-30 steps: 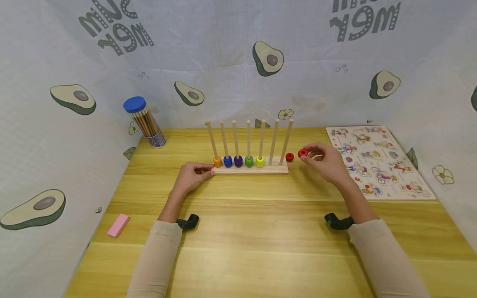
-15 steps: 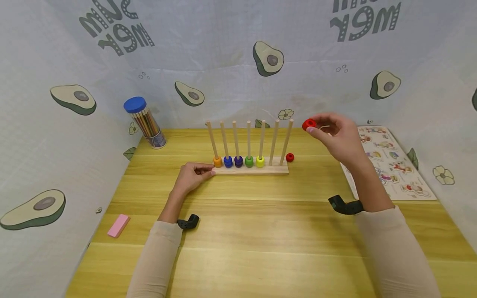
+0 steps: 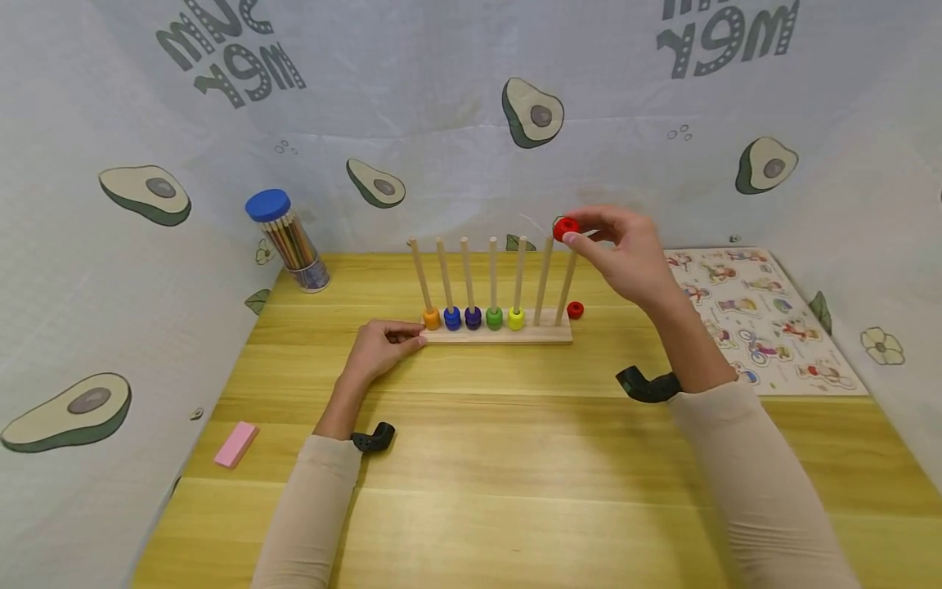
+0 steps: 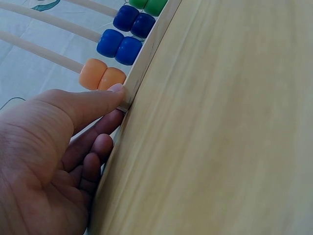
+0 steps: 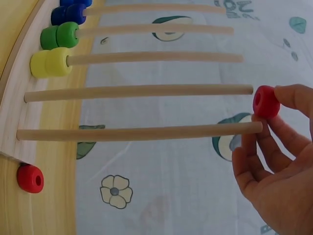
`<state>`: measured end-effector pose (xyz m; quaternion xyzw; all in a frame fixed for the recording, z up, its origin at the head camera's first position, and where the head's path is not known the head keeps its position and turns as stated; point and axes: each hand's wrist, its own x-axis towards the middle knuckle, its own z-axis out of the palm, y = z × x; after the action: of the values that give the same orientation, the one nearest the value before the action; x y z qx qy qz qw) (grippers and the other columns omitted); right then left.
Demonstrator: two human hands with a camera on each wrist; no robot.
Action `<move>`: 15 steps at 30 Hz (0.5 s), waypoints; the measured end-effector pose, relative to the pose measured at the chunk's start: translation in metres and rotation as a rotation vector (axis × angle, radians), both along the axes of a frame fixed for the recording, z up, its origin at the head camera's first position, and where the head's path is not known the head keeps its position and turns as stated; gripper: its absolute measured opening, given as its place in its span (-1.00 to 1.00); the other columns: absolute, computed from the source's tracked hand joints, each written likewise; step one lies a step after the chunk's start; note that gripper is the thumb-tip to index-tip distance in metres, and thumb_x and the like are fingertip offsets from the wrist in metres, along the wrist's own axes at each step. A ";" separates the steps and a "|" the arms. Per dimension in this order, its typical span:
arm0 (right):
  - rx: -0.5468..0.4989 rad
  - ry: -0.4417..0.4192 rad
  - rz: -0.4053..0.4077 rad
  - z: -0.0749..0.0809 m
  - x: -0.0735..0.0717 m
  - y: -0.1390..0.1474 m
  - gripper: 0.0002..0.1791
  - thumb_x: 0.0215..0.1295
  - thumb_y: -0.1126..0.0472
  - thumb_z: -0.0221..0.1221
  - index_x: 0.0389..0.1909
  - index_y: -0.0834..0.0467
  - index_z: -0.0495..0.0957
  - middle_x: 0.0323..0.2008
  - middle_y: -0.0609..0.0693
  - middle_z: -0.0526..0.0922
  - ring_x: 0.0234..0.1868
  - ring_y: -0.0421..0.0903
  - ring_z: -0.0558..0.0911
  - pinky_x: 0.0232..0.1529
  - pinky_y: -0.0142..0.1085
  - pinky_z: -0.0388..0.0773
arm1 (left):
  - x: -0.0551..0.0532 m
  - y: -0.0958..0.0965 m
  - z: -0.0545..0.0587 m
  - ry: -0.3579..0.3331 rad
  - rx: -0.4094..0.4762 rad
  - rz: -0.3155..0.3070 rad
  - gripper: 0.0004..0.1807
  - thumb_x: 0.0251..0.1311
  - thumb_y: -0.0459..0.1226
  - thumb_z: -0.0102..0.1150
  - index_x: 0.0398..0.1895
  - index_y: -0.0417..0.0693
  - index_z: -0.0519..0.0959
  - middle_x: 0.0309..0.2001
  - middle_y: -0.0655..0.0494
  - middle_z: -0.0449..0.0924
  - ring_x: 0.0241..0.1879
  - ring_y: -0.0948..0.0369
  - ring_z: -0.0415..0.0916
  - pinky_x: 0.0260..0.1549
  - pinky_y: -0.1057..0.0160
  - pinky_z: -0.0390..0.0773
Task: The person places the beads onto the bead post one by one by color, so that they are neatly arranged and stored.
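A wooden bead stacker (image 3: 496, 336) with several upright pegs stands toward the back of the table. Orange beads (image 4: 93, 74), blue beads (image 4: 119, 47), dark purple beads (image 3: 473, 319), green beads (image 3: 495, 319) and yellow beads (image 5: 50, 62) sit in pairs at the foot of five pegs. The two rightmost pegs are bare. My left hand (image 3: 379, 348) pinches the base's left end, thumb on top. Between thumb and fingertips, my right hand (image 3: 629, 252) holds a red bead (image 5: 266, 102) close to the tip of the second peg from the right. Another red bead (image 3: 576, 310) lies beside the base's right end.
A picture puzzle board (image 3: 765, 327) lies at the right. At the back left stands a blue-lidded tub of pencils (image 3: 289, 241). A pink eraser (image 3: 236, 444) is near the left edge. A printed cloth (image 3: 441, 123) hangs behind the table.
My right hand has picked the red bead up from the table, raised it, then carried it left to the peg tips. My left hand has stayed on the base.
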<state>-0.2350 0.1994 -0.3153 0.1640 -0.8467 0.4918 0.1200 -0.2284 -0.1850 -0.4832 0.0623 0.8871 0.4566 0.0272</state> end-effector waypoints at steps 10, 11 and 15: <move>0.032 -0.023 0.024 0.000 -0.003 -0.012 -0.61 0.46 0.13 0.25 0.24 0.15 0.62 0.04 0.11 0.66 0.02 -0.16 0.55 0.09 -0.37 0.44 | -0.001 0.001 0.001 -0.007 0.007 0.005 -0.73 0.23 -0.05 0.47 -0.03 0.17 0.82 -0.20 0.11 0.79 -0.33 0.17 0.58 -0.35 0.27 0.54; 0.040 -0.027 0.020 0.000 -0.003 -0.012 -0.60 0.46 0.13 0.25 0.24 0.16 0.62 0.05 0.11 0.66 0.03 -0.14 0.54 0.10 -0.35 0.44 | -0.001 0.001 0.001 -0.007 0.008 0.005 -0.73 0.23 -0.05 0.47 -0.03 0.17 0.82 -0.21 0.11 0.79 -0.33 0.17 0.57 -0.36 0.28 0.54; 0.080 -0.043 0.013 -0.001 -0.004 -0.012 -0.61 0.46 0.13 0.23 0.23 0.17 0.61 0.06 0.11 0.65 0.08 -0.06 0.54 0.15 -0.26 0.43 | -0.001 0.001 0.000 -0.006 0.009 0.004 -0.73 0.23 -0.05 0.47 -0.03 0.18 0.82 -0.22 0.11 0.78 -0.34 0.17 0.56 -0.37 0.29 0.53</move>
<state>-0.2390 0.1873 -0.3163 0.1635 -0.8669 0.4618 0.0921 -0.2298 -0.1840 -0.4829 0.0593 0.8850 0.4609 0.0285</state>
